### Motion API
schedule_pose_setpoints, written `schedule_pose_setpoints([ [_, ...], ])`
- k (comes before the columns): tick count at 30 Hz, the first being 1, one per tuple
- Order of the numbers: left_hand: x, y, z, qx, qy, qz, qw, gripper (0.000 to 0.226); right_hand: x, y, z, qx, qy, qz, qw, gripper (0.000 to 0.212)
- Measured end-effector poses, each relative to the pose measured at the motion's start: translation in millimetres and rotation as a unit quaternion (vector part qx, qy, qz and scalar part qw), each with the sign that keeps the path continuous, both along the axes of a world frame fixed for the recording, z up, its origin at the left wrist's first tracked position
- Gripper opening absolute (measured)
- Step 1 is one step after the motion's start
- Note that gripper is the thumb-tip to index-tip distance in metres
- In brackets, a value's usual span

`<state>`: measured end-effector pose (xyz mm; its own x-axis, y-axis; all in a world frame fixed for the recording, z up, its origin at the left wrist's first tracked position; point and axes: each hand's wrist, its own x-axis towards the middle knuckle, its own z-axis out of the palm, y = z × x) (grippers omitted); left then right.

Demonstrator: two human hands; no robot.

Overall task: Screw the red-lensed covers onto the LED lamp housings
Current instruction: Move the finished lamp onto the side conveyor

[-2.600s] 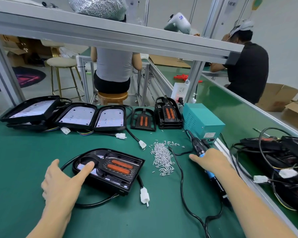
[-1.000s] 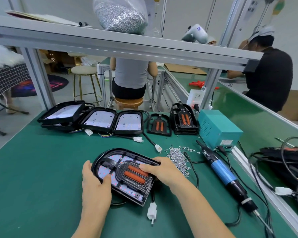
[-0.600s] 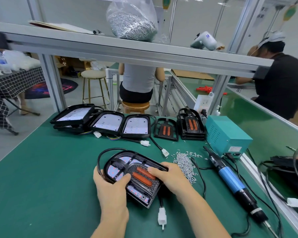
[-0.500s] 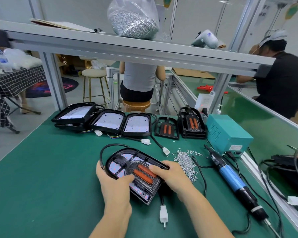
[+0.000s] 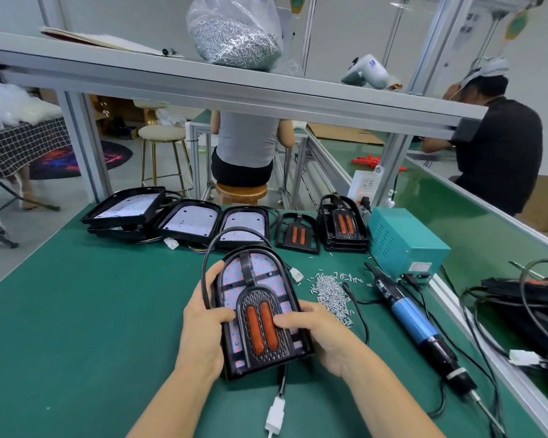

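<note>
A black LED lamp housing [image 5: 256, 279] with a red-lensed cover [image 5: 261, 325] seated on it lies in front of me on the green mat, rounded end pointing away. My left hand [image 5: 203, 324] grips its left edge, thumb on the cover. My right hand [image 5: 317, 333] grips the right edge, thumb beside the red lenses. The lamp's black cable loops round the left side and its white plug [image 5: 275, 412] lies near me. Loose screws [image 5: 331, 290] lie in a pile to the right, next to a blue electric screwdriver [image 5: 415, 324].
Open housings [image 5: 190, 221] line the back of the mat, with a single cover [image 5: 298, 235] and a stack of covers [image 5: 344, 224] beside a teal power box [image 5: 404, 240]. Finished lamps with cables [image 5: 525, 305] lie at right. A bag of screws [image 5: 234, 33] sits on the overhead shelf.
Both hands have turned the lamp from slanting across the mat to pointing straight away from me. Earlier my right hand left the screwdriver and came to the lamp.
</note>
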<state>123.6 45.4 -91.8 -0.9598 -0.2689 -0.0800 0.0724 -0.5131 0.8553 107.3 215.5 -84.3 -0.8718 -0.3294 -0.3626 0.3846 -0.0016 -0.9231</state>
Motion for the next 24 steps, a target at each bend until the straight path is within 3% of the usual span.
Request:
schedule_pose_setpoints([
  [4,-6.4,-2.4,5.4,-0.026,0.018,-0.017,0.999,0.080,8.5,-5.1,-5.2,-0.085,0.013,-0.026,0.996,0.033],
  [11,-9.9,-6.6,11.0,-0.041,0.064,-0.057,0.995,0.077,11.8,-11.7,-1.3,-0.126,0.055,-0.098,0.986,0.035],
  [14,-2.3,-7.9,13.0,-0.069,0.111,-0.130,0.983,0.072,8.4,-9.6,3.4,-0.146,0.069,-0.132,0.978,0.034],
  [19,19.7,-7.8,2.9,-0.160,0.066,-0.249,0.953,0.101,4.7,-6.5,20.7,-0.200,0.094,-0.188,0.957,0.036],
  [24,25.1,-1.6,5.6,-0.279,-0.007,-0.338,0.899,0.064,2.8,-3.3,30.4,-0.226,0.116,-0.220,0.942,0.024],
])
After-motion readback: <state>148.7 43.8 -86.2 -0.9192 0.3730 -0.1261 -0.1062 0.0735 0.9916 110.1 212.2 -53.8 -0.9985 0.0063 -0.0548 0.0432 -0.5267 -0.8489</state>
